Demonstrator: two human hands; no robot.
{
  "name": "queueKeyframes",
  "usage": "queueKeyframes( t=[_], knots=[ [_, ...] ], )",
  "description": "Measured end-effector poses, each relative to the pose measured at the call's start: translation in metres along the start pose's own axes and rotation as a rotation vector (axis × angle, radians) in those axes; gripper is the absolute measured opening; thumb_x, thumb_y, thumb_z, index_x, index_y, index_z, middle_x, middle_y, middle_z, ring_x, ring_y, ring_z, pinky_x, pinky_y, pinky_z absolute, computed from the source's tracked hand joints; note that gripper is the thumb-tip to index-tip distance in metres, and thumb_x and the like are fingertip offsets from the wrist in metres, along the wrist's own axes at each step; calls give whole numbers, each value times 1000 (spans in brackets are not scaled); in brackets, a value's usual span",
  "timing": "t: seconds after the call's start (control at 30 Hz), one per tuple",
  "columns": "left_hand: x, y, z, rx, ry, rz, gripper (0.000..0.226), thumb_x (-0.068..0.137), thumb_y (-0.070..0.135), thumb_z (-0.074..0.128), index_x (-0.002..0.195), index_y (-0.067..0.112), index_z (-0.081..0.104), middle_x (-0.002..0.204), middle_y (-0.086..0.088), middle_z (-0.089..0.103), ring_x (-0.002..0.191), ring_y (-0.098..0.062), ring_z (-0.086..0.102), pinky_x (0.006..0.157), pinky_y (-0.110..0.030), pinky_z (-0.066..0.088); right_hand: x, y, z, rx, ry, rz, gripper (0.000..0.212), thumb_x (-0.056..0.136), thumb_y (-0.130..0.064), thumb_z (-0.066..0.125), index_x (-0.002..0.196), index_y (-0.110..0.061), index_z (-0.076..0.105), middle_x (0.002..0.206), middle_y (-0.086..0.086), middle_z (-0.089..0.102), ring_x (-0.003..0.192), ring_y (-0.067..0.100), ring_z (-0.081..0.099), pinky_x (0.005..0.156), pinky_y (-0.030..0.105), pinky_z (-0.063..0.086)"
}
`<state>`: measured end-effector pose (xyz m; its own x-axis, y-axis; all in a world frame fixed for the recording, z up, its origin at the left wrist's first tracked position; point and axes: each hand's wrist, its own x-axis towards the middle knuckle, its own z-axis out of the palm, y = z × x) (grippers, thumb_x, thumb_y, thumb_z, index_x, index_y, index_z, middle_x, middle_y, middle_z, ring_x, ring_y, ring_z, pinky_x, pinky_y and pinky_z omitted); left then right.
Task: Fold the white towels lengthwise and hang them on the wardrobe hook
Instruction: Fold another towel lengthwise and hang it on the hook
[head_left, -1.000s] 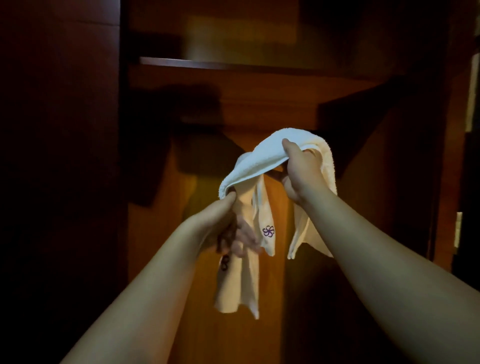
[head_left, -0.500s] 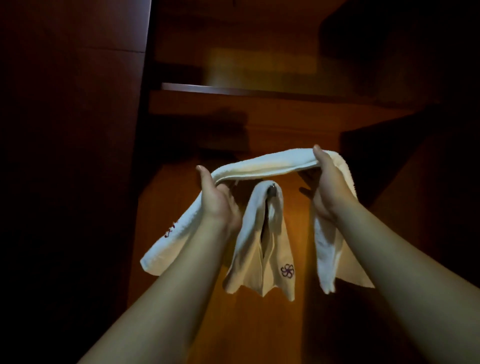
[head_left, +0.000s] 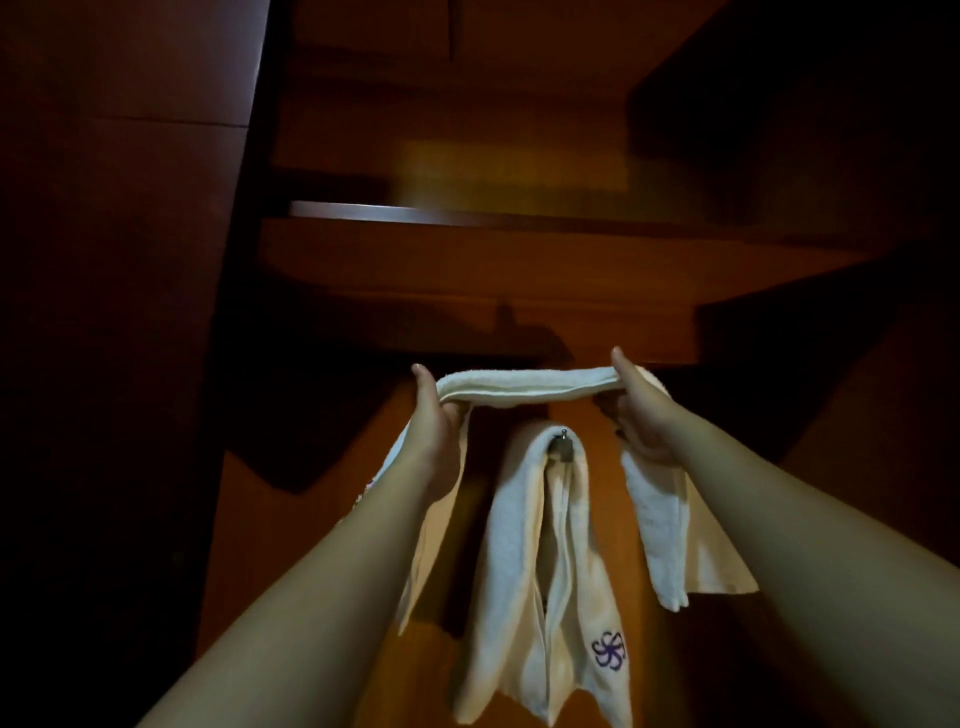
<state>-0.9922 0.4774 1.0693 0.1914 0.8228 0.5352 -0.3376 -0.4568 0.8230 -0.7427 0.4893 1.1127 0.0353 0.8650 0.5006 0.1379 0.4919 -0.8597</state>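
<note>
A: Two towels counted. One hung towel is draped over the hook, its ends hanging down on either side and a purple emblem showing near its lower right corner.

B: And the second?

A: The held towel, folded into a narrow band, is stretched level between both hands, above and in front of the hook. Its loose ends drop outside each wrist.

B: State of the hands?

A: Left hand is curled round the band with the thumb up; right hand grips likewise. Both are closed on cloth, neither spread.

B: Why held so?

A: My judgement: keeping the span taut holds the lengthwise fold together and leaves the middle free to be lowered onto the hook, over the first towel.

B: Other counts?

A: One hook, one shelf above it, all inside a dark wooden wardrobe. Whether further towels remain I cannot tell.
</note>
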Motion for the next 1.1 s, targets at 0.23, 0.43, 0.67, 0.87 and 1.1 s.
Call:
queueKeyframes(
  t=[0.23,0.43,0.67,0.87,1.1],
  knots=[
    [62,-31,-17,10,-15,3,95,96,73,0,151,7,40,158,-8,39,150,-15,26,118,-28,12,57,44,-3,38,-14,95,82,93,-78,30,156,-24,32,165,7,27,152,23,24,124,48,8],
    [89,-61,-24,-10,-46,-53,95,95,74,1,153,9,37,160,-8,36,150,-16,26,117,-28,15,86,70,-10,34,-117,201,89,90,-83,12,151,-26,42,154,7,46,144,26,39,123,53,18],
    [85,-98,-33,-22,-103,-135,94,93,74,-3,156,15,32,165,-3,25,154,-16,14,123,-38,3,82,117,-23,89,-266,301,97,86,-86,7,150,-24,46,154,9,47,145,28,36,124,55,11],
    [86,-110,-33,-42,-42,-38,77,98,69,7,138,23,54,147,0,52,143,-14,37,114,-31,27,76,129,-26,234,-198,265,95,87,-85,11,152,-23,42,158,10,41,147,27,35,125,52,12],
    [116,-67,-27,-34,38,78,62,103,62,13,106,24,62,81,16,77,74,11,69,55,-6,50,99,78,-22,275,-28,158,98,86,-87,11,161,-25,21,166,9,23,153,25,23,124,56,9]
  ],
)
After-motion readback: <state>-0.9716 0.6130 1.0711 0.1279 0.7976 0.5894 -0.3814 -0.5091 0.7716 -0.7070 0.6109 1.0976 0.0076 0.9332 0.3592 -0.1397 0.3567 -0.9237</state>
